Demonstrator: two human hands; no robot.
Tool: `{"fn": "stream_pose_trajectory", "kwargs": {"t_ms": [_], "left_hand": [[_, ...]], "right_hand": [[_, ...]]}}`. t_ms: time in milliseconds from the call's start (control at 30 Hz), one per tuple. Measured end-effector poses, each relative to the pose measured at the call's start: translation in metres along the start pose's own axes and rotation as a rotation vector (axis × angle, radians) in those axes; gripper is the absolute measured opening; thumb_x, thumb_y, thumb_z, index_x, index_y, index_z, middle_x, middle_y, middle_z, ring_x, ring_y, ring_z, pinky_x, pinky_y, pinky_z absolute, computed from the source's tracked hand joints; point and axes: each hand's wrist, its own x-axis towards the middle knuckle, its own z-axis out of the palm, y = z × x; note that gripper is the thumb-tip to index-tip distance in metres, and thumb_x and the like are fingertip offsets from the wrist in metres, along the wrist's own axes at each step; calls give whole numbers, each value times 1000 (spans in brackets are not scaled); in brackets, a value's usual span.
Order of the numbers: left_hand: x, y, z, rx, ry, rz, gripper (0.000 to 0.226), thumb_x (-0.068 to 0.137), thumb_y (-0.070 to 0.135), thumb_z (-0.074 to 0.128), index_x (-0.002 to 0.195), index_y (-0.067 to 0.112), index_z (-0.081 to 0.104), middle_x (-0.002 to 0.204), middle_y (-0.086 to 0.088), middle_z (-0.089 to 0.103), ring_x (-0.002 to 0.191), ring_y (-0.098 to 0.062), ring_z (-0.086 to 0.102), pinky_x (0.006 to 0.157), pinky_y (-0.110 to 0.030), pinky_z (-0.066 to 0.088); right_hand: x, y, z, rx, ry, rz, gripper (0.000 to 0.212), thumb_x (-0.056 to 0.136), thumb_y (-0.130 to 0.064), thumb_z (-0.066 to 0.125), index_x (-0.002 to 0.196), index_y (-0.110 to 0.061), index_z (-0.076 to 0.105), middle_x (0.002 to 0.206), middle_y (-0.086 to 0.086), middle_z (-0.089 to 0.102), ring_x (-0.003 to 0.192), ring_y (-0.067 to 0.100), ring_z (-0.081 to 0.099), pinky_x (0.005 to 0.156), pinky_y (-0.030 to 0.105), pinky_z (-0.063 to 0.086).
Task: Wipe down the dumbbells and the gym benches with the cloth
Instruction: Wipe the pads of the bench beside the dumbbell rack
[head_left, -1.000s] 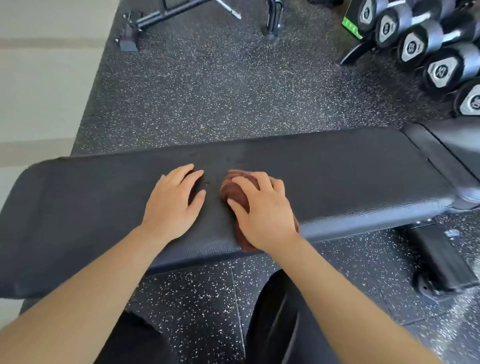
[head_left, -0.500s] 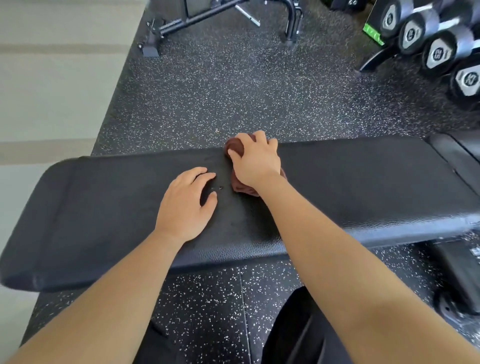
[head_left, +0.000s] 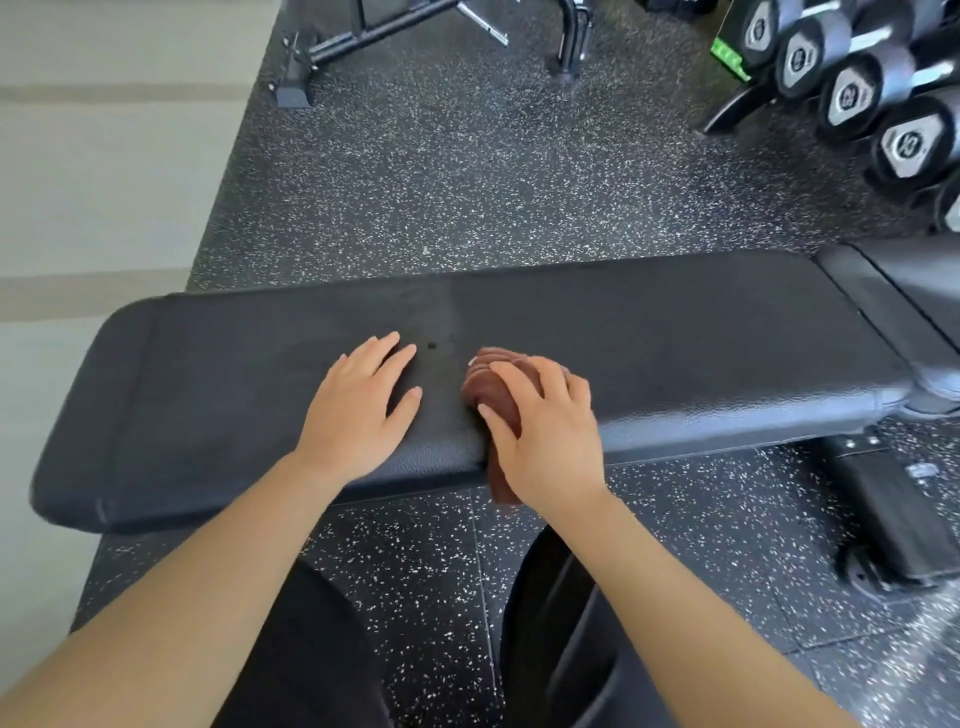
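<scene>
Right hand (head_left: 550, 441) grip closed on brown cloth (head_left: 493, 400) at bench (head_left: 701, 353) near edge; left hand (head_left: 358, 410) open, flat beside it; dumbbells (head_left: 852, 93) well apart.

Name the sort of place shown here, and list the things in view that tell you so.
Most likely a gym's free-weights area: a padded bench, a row of racked dumbbells and speckled rubber flooring.

Reddish-brown cloth (head_left: 492, 400), black textured bench (head_left: 675, 353), black white-speckled floor (head_left: 467, 171), black dumbbells (head_left: 852, 93) with silver end plates
</scene>
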Motion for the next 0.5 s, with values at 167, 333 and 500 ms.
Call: {"fn": "stream_pose_trajectory", "kwargs": {"t_ms": [167,333,500], "left_hand": [[-8,-1,-1,29,105,-113,49,91,40,44,138,24,42,148,1,37,138,-17,30,114,-48,18],[-3,0,2,36,146,-129,50,88,40,45,135,22,45,143,1,43,132,-20,37,113,-47,24],[-3,2,0,33,133,-148,51,89,40,44,136,22,43,144,1,41,133,-20,35,114,-46,23]], "right_hand": [[39,-11,12,3,-47,38,40,94,-44,45,132,-32,44,141,2,35,123,33,28,90,47,40],[94,-25,21,-5,-158,-1,40,95,-42,43,133,-31,41,141,5,30,122,35,27,95,50,39],[111,-32,20,12,-214,-19,43,95,-42,43,135,-30,39,143,5,29,126,35,25,97,50,39]]}}
